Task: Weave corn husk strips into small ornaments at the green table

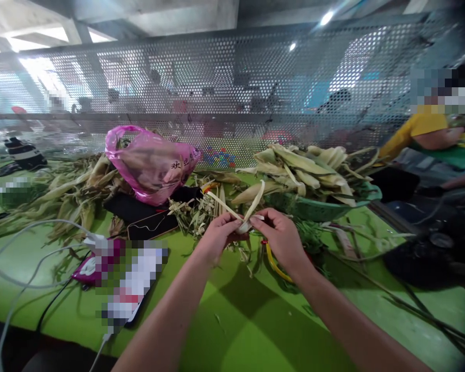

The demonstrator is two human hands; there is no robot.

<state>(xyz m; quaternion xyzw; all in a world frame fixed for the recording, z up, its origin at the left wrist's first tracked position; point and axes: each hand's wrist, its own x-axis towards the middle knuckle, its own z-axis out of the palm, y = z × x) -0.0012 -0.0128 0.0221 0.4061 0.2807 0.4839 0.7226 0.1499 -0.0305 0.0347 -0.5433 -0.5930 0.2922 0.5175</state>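
Pale strips of corn husk (254, 201) are pinched between my two hands over the green table, their free ends standing up in a V. My left hand (222, 230) grips the folded strips from the left with thumb and fingers. From the right, my right hand (277, 230) pinches the same husk, its fingertips close to those of the left. Just behind the hands lies a heap of small husk pieces (196, 212). Below the right hand, a yellow curved band (275, 264) and some green strands rest on the table.
A green basket (321, 209) heaped with corn husks (306, 168) stands behind right. At left are a pink plastic bag (155, 165), more husks (81, 191), a dark phone (153, 227), a phone on a cable (139, 289) and a purple power strip (101, 263). A person in yellow (426, 126) sits far right.
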